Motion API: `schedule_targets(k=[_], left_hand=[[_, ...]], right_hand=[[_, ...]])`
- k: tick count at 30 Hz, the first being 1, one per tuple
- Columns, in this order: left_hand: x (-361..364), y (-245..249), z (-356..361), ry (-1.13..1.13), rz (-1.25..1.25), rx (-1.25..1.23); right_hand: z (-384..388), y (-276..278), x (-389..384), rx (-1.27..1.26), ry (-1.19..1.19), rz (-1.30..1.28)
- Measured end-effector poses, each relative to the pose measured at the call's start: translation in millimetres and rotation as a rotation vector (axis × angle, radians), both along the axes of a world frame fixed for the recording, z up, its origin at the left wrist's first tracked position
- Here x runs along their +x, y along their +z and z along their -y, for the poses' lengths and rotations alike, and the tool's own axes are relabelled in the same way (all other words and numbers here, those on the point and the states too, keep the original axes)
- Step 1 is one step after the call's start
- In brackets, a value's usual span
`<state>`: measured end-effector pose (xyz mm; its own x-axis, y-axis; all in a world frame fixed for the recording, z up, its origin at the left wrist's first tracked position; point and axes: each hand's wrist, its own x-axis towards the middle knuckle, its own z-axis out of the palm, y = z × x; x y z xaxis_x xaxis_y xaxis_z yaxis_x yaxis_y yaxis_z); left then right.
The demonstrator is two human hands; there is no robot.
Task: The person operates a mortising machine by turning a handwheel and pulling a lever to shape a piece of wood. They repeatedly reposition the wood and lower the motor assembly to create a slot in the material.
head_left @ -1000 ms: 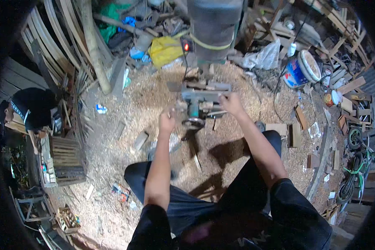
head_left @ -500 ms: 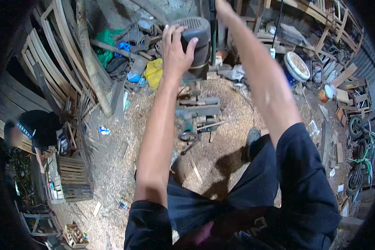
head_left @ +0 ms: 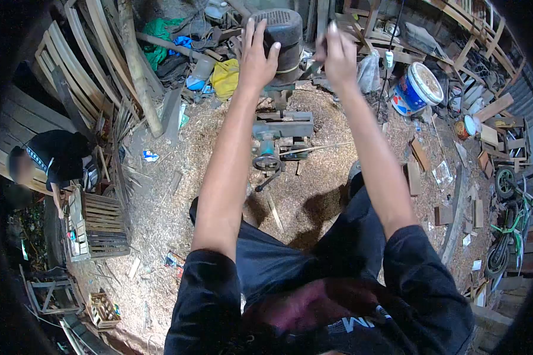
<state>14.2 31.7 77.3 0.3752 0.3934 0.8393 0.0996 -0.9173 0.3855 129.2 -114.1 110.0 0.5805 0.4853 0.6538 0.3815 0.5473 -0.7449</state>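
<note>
A standing machine with a dark, round motor housing, vented on top, is in front of me. My left hand lies against the housing's left side, thumb and fingers apart. To the right of the housing, my right hand is raised and smeared by motion; whether it holds anything cannot be made out. Below the housing is a metal vise-like clamp, and under that a handwheel with a crank. A thin wooden stick juts out to the right beside the clamp.
Wood shavings cover the floor. Curved wooden frames and a pole lean at left. A person bends over a slatted wooden crate. A blue-and-white bucket, wood offcuts and a small bike are at right.
My right hand has come down and toward me from the top edge, beside the motor housing. My left hand stays on the housing. The view has shifted slightly.
</note>
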Motion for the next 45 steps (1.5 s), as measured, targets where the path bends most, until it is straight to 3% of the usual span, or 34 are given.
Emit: schedule_targets(k=[3,6,10,13,14,15,17,18,19,21,23,24,27,30,32,35,39,45], left_hand=[[-20,-22,15,-0.037,0.001,-0.042],[-45,-85,13,-0.016,-0.177,-0.202],[-80,-178,9,-0.01,-0.625,-0.382],[-105,-217,35,0.043,-0.759,-0.547],[-104,-260,29,0.033,-0.784,-0.611],[-100,-311,20,0.02,-0.785,-0.679],[-65,-543,-47,-0.236,-0.321,-0.909],[-71,-554,-30,-0.158,-0.357,-1.0],[-75,-525,-15,-0.104,-0.466,-0.945],[-100,-394,29,0.034,-0.811,-0.854],[-106,-324,45,0.036,-0.922,-0.815],[-108,-297,58,0.044,-0.931,-0.656],[-103,-316,65,0.139,-0.833,-0.542],[-101,-315,62,0.123,-0.822,-0.668],[-102,-313,64,0.113,-0.796,-0.646],[-102,-300,65,0.098,-0.778,-0.656],[-105,-312,69,0.105,-0.682,-0.623],[-104,-309,68,0.072,-0.673,-0.647]], right_hand=[[44,-32,-38,-0.109,0.014,-0.086],[59,-37,-31,-0.451,0.076,-0.125],[9,-5,-4,-0.974,-0.14,0.294],[22,3,-26,-1.212,-0.439,0.672],[31,31,-36,-1.442,-0.009,0.2],[37,20,-40,-1.436,-0.063,0.284],[47,-2,-43,-1.404,-0.181,0.475],[49,-12,-46,-1.424,-0.205,0.481],[50,-27,-46,-1.388,-0.25,0.471],[57,-60,-50,-1.322,-0.328,0.461],[76,-78,-72,-1.236,-0.332,0.431],[81,-93,-80,-1.193,-0.347,0.366],[90,-135,-91,-1.091,-0.4,0.283],[92,-166,-96,-1.077,-0.436,0.248],[96,-212,-92,-1.046,-0.365,0.246],[93,-244,-106,-1.035,-0.475,0.172],[94,-314,-96,-0.974,-0.403,0.196],[73,-396,-88,-0.939,-0.5,0.104]])
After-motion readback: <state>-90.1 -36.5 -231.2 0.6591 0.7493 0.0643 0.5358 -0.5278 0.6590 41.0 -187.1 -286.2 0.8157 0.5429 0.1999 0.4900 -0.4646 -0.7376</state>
